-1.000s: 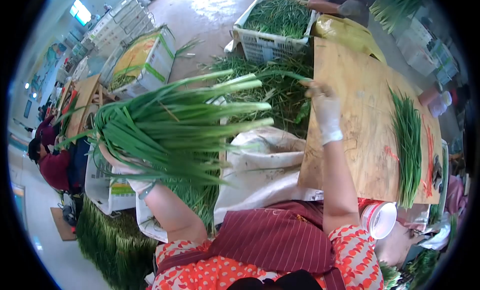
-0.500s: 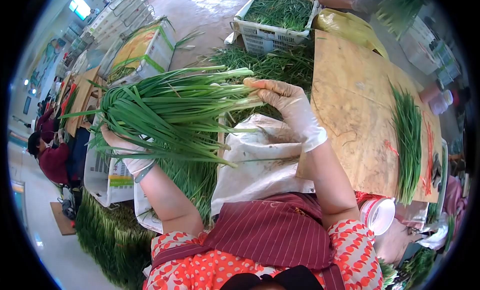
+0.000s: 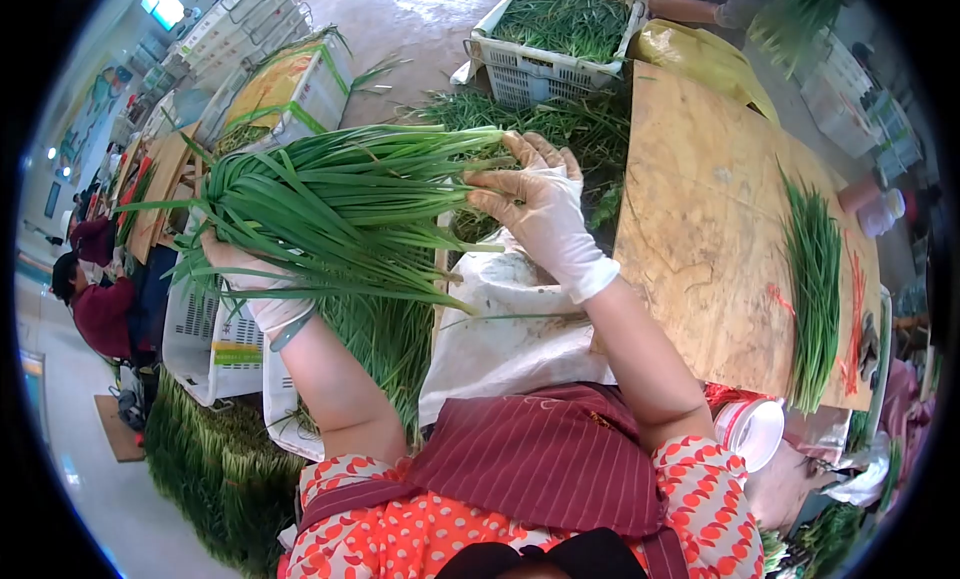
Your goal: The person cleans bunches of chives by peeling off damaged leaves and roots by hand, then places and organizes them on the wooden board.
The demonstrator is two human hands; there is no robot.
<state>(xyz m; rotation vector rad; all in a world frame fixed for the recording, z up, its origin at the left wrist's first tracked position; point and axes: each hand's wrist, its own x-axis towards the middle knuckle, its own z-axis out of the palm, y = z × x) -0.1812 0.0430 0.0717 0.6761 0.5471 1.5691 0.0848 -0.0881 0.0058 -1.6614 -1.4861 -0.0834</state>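
Observation:
A large bunch of long green leafy stalks (image 3: 340, 194) lies across my left hand (image 3: 255, 279), which is gloved and wrapped round its leafy end from below. The pale stalk ends point right. My right hand (image 3: 540, 194), in a whitish glove, is at those ends, with thumb and fingers closing on some of them. Part of my left hand's fingers is hidden under the leaves. Below the bunch, more green stalks (image 3: 375, 354) lie beside a white cloth (image 3: 510, 329).
A wooden board (image 3: 700, 239) on the right bears a green bundle (image 3: 815, 289) and red ties (image 3: 857, 319). A white bucket (image 3: 750, 431) stands below it. Crates (image 3: 545, 74) of greens stand ahead. A co-worker (image 3: 105, 314) is at far left; another's arm (image 3: 685, 4) shows top right.
My right hand has come left from beside the board to the stalk ends and now grips there. The bunch has become more level and its ends sit closer together.

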